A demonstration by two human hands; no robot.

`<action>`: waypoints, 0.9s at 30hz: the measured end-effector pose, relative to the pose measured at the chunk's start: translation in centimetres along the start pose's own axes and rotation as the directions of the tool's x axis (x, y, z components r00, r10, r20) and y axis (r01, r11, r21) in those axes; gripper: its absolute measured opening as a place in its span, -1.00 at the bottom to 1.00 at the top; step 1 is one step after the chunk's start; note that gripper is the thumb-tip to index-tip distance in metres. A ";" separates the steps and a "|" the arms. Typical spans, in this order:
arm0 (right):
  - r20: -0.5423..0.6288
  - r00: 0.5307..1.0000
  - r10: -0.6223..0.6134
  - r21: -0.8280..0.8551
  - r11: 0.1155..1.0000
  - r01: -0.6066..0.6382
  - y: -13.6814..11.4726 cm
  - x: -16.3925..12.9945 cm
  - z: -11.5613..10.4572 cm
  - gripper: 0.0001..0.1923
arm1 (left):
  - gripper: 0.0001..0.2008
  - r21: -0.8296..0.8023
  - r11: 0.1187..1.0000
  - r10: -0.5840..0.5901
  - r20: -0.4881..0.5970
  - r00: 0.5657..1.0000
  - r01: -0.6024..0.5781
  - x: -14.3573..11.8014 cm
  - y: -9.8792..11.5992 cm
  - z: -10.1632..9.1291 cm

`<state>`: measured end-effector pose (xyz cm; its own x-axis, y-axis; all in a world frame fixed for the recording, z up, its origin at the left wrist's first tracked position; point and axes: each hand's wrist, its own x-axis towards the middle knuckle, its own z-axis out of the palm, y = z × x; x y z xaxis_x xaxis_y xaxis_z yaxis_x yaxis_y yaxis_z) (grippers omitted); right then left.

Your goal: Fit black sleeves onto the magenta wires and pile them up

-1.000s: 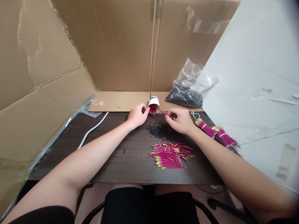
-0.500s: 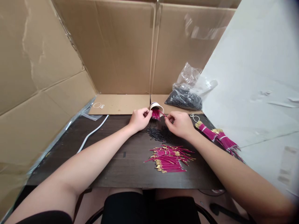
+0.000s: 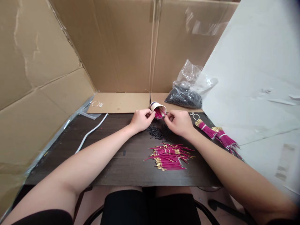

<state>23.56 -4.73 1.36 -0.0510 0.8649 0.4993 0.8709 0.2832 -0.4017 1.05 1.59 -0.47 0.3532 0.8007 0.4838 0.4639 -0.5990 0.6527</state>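
A white paper cup (image 3: 162,107) lies tipped at the front edge of the cardboard strip, its mouth towards me. Many thin magenta wires (image 3: 159,113) are bunched inside it. My left hand (image 3: 142,120) is closed at the cup's left rim, finger and thumb together beside the wires. At the right rim, my right hand (image 3: 178,122) pinches a magenta wire that reaches into the cup; its end is mostly hidden by the fingers. Short black tubes (image 3: 157,133) lie scattered below the hands. Nearer me is a pile of magenta wires (image 3: 171,157) with gold-coloured ends.
Behind the cup to the right stands a clear bag (image 3: 185,93) of black pieces. Tied wire bundles (image 3: 222,136) lie at the table's right edge. A white cable (image 3: 90,132) runs along the left. Cardboard walls (image 3: 122,47) enclose the back and left.
My right hand has come closer to the cup's mouth, and less of the wire shows between them. The cup and my left hand have shifted slightly to the right.
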 end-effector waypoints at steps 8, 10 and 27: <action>0.016 1.000 0.019 0.004 1.000 -0.019 0.1 0.5 0.9 -0.71 | -0.61 0.018 1.000 -0.012 0.029 1.000 0.012 -0.1 0.3 -0.1; 0.016 1.000 0.008 0.003 1.000 -0.008 0.3 0.6 1.2 -0.71 | -0.61 0.016 1.000 -0.011 0.034 0.999 0.010 -0.1 0.3 -0.2; 0.034 0.999 -0.014 0.035 0.999 0.013 1.0 0.6 0.7 -0.71 | -0.63 0.030 0.994 -0.105 -0.015 0.994 0.106 0.2 0.1 -0.1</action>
<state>24.04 -3.69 0.73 -0.0799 0.8746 0.4782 0.8526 0.3085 -0.4217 1.07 1.68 -0.29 0.2904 0.8593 0.4210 0.5227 -0.5109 0.6824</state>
